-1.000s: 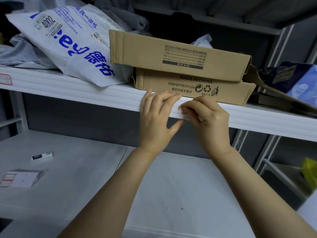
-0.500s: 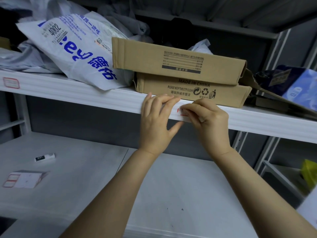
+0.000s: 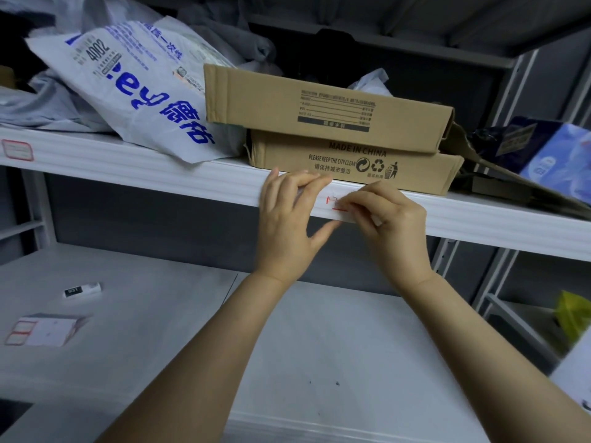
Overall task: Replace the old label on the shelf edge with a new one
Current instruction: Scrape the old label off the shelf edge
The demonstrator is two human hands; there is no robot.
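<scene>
Right grip [image 3: 393, 219] has thumb and forefinger curled together on the red-bordered label [image 3: 334, 204], pinching its right part, so only the label's left end with its red corner shows. That label sits on the front of the white shelf edge [image 3: 128, 164], just below the lower cardboard box [image 3: 351, 167]. Left grip [image 3: 287, 219] grasps the shelf edge just beside the label's left end, with its fingers bent over the top of the edge and its thumb stretched along the lower lip. An upper cardboard box [image 3: 319, 100] lies flat on the lower one, and a white courier bag [image 3: 137, 91] with blue print leans against their left side. Far to the left on the same edge is a second label [image 3: 17, 150]. On the lower shelf [image 3: 319, 346], well apart from both grips, lie a stack of label sheets [image 3: 41, 329] and a small white stick [image 3: 81, 290].
</scene>
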